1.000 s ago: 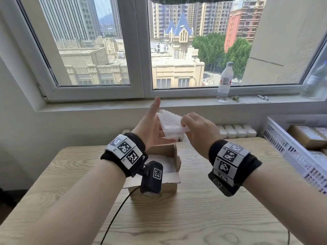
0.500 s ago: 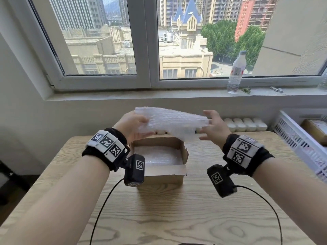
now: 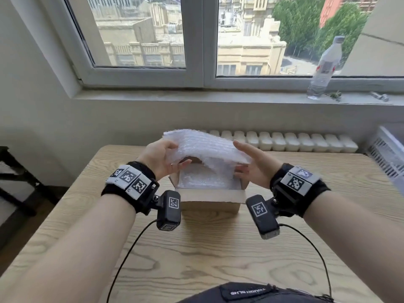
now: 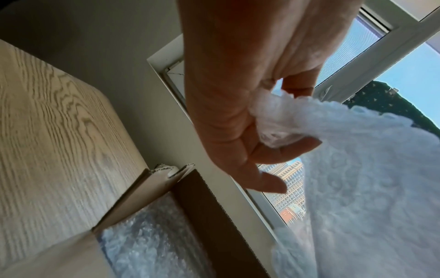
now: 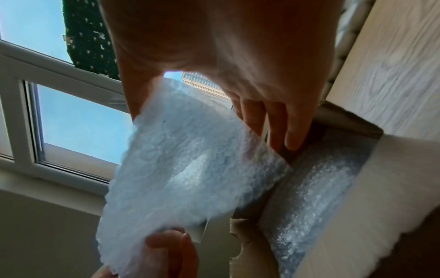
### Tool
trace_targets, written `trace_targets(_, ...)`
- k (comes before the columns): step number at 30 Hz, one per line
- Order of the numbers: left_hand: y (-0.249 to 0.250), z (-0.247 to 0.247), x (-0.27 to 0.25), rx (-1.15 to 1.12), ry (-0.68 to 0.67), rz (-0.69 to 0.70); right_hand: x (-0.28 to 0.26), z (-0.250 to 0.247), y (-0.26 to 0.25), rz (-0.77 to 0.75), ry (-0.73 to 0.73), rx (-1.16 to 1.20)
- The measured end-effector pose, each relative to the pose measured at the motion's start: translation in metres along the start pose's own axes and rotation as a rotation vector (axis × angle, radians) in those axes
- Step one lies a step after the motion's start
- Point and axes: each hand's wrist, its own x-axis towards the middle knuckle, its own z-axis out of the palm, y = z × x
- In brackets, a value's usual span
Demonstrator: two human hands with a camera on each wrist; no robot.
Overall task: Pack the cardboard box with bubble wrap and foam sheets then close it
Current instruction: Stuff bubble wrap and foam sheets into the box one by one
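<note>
An open cardboard box (image 3: 209, 204) stands mid-table with a layer of bubble wrap (image 3: 205, 180) lying inside it. Just above its opening, both hands stretch a second bubble wrap sheet (image 3: 203, 147) that arches over the box. My left hand (image 3: 180, 155) pinches the sheet's left end, thumb on top and fingers under. The left wrist view shows that end bunched in the fingers (image 4: 285, 143). My right hand (image 3: 242, 159) holds the right end between thumb and fingers. In the right wrist view its fingertips (image 5: 290, 139) reach down by the box wall (image 5: 345, 120).
The wooden table (image 3: 196, 248) has bare surface in front of and beside the box. A white crate (image 3: 389, 158) sits at the right edge, a radiator (image 3: 284, 141) behind the table, a water bottle (image 3: 323, 68) on the sill. Dark furniture (image 3: 13, 171) stands at the left.
The sheet, first folded up in front of the hands, was spread out between both of them. It has since come down to just over the box opening.
</note>
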Motion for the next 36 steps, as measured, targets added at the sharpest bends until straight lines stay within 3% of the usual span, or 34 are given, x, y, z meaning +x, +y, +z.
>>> trace_targets(3,-0.003,-0.001,0.003,0.054,0.016,-0.011,0.007,-0.002,0.000,0.031,-0.028,0.098)
trace_targets(5,-0.007,-0.003,0.012,0.271,0.094,0.044,0.015,-0.002,0.001,0.001,0.085,0.144)
trace_targets(7,-0.013,-0.007,0.021,0.624,0.231,0.147,0.019,0.001,0.005,-0.077,0.306,-0.054)
trace_targets(9,-0.019,-0.009,0.024,0.996,0.323,0.265,0.018,0.006,0.008,-0.162,0.467,-0.394)
trace_targets(12,-0.036,-0.003,0.018,1.477,0.405,0.427,0.017,0.016,0.016,-0.223,0.506,-0.732)
trace_targets(14,-0.051,0.004,0.014,1.666,0.384,0.575,0.021,0.021,0.027,-0.223,0.508,-0.845)
trace_targets(17,-0.080,0.011,0.014,1.764,0.133,0.583,0.032,0.026,0.041,-0.195,0.526,-0.969)
trace_targets(20,-0.106,0.014,0.022,1.884,0.014,0.362,0.041,0.026,0.051,-0.146,0.522,-1.146)
trace_targets(23,-0.119,0.014,0.031,1.911,-0.015,0.201,0.043,0.025,0.058,-0.133,0.484,-1.322)
trace_targets(27,-0.118,0.019,0.036,1.950,0.004,0.180,0.037,0.029,0.063,-0.212,0.458,-1.648)
trace_targets(30,-0.111,0.021,0.042,1.925,0.035,0.170,0.038,0.033,0.066,-0.313,0.322,-1.691)
trace_targets(36,-0.105,0.018,0.056,1.834,0.042,0.128,0.052,0.033,0.076,-0.008,0.243,-1.504)
